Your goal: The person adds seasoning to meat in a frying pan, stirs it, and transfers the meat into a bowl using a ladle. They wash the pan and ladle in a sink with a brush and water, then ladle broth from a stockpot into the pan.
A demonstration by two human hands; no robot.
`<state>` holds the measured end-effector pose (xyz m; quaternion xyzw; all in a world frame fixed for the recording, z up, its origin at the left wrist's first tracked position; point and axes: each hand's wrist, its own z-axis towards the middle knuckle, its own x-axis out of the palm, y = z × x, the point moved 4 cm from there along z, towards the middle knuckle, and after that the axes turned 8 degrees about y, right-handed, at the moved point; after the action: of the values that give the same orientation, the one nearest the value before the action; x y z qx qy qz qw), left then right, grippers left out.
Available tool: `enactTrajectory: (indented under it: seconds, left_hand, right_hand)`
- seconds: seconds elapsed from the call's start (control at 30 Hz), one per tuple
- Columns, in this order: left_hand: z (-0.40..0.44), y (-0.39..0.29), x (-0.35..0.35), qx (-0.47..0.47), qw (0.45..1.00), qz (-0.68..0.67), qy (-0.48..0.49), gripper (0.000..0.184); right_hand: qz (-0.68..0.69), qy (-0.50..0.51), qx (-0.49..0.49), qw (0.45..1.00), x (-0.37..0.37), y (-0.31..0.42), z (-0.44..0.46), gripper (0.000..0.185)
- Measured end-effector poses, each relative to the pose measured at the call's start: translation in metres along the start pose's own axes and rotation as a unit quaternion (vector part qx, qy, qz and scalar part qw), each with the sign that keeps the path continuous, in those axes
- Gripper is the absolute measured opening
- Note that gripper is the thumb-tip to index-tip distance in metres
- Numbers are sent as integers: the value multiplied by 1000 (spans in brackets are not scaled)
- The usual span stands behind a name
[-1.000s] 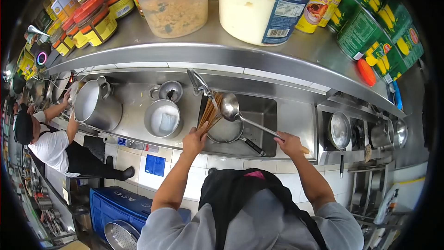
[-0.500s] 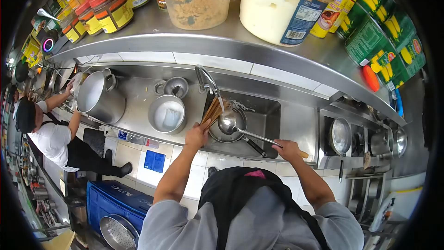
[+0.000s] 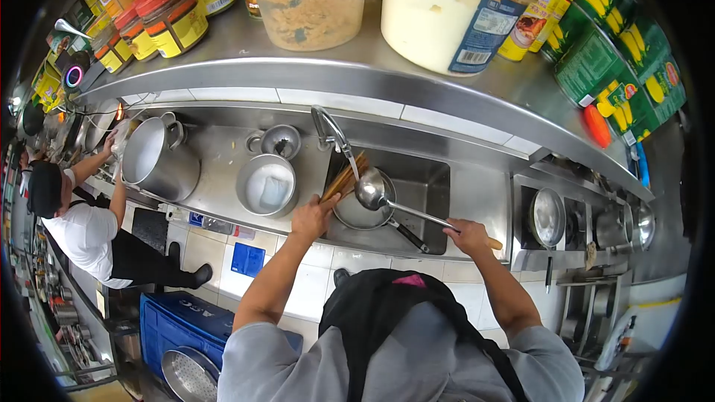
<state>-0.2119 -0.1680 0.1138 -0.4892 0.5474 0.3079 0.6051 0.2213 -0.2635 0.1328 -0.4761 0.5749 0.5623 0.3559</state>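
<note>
My left hand is closed around a bundle of thin bamboo sticks, which looks like a wok brush. The bundle slants up beneath the faucet, its far end by the ladle. In my right hand is the long handle of a metal ladle, its wooden end showing beyond my fist. The ladle's bowl hangs over a round pan in the sink. The pan's dark handle points toward me. The ladle and the sticks cover part of the pan.
Left of the sink stand a pot of whitish liquid, a small metal pan and a tall stockpot. A co-worker stands at far left. Overhead runs a shelf with jars and tubs. A wok rests on the right-hand stove.
The ladle's bowl has risen slightly and shifted right. My left hand has drawn a little left and toward me with the bamboo sticks. White splashes behind the pan are gone.
</note>
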Motion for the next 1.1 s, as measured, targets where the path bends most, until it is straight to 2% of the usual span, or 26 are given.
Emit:
enactTrajectory:
  seconds: [0.07,0.17,0.27,0.37,0.47,0.6,0.67,0.8,0.87,0.93,1.0,1.03,1.1]
  left_hand:
    - [-1,-12,-4,36,999,-17,-28,54]
    - [3,-10,7,35,998,-13,-45,54]
    - [7,3,25,-5,999,-16,-39,54]
    - [-4,-19,10,37,998,-42,-28,52]
    - [8,12,42,-8,997,-65,-36,52]
    - [2,-1,25,-2,995,-93,-35,52]
    - [-1,-13,17,45,994,-89,-47,52]
    - [19,16,49,16,991,-125,-42,55]
    - [2,-14,29,22,986,-144,-86,58]
    - [-11,-33,33,11,991,-124,-58,59]
    - [-16,-32,43,-16,993,-107,-56,59]
    - [-14,-20,56,-34,987,-126,-92,59]
    - [-16,-3,78,-46,986,-140,-77,59]
  right_hand:
    - [-10,-5,-12,1000,0,0,0,37]
    - [-24,-10,-31,999,0,4,6,37]
    - [-22,36,-4,999,7,6,4,39]
    - [0,37,14,999,9,5,-3,39]
    - [14,36,16,999,11,7,-3,39]
    - [35,33,26,999,11,3,-5,38]
    - [26,35,41,998,15,0,-4,41]
    - [44,67,64,995,16,7,0,43]
    - [79,24,67,994,24,6,-3,45]
    - [106,44,79,990,27,7,-5,45]
    - [180,102,124,971,40,-1,-2,43]
    - [187,54,88,977,48,-3,-5,40]
    - [221,71,86,969,67,-12,-12,39]
